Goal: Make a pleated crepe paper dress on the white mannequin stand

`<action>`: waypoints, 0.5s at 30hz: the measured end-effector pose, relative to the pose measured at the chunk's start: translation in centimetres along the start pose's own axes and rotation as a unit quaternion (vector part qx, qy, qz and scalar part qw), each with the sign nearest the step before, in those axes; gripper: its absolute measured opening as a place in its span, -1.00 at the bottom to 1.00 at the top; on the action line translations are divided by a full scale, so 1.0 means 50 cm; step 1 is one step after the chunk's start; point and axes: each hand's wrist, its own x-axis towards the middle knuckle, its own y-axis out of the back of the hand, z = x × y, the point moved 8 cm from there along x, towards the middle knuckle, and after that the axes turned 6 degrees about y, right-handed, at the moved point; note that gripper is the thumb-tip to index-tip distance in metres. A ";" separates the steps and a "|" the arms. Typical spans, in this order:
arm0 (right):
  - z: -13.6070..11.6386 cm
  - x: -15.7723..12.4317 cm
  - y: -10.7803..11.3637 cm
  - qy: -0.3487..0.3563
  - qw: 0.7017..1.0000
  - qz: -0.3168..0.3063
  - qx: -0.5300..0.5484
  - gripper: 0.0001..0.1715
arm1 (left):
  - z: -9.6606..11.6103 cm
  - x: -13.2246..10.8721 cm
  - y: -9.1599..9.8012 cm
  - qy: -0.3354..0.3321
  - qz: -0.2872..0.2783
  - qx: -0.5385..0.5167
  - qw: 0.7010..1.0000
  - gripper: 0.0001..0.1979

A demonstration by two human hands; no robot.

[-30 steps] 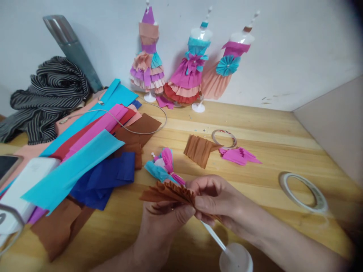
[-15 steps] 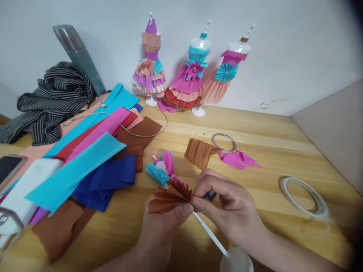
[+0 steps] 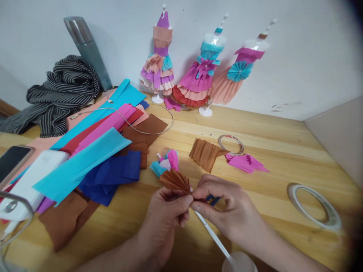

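A pleated brown crepe paper fan point(image 3: 175, 181) is pinched at its gathered end by my left hand point(image 3: 167, 213), thumb and fingers closed on it. My right hand point(image 3: 227, 200) also pinches that gathered end, its thumb and forefinger meeting my left fingertips. Right behind the fan lies a small mannequin point(image 3: 164, 163) dressed in pink and blue paper, partly covered. Its white stand rod point(image 3: 212, 236) runs below my hands toward a round white base point(image 3: 239, 262). A dark blue object point(image 3: 213, 199) shows behind my right fingers, too hidden to name.
Three paper-dressed mannequins point(image 3: 163, 49) stand against the wall. Coloured crepe paper sheets point(image 3: 85, 162), a white power bank point(image 3: 39, 179), a phone point(image 3: 14, 162) and a cable lie left. A pleated brown piece point(image 3: 207, 154), pink scraps point(image 3: 246, 162) and tape rolls point(image 3: 314, 206) lie right.
My left fingers have shifted down toward the gathered end, leaving more of the fan uncovered. The fan now points more upward. The whole view has shifted slightly.
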 end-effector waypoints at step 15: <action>0.103 0.005 0.044 -0.138 0.971 0.086 0.173 -0.86 | 0.020 -0.040 -0.033 -0.007 -0.081 0.095 0.992 -0.82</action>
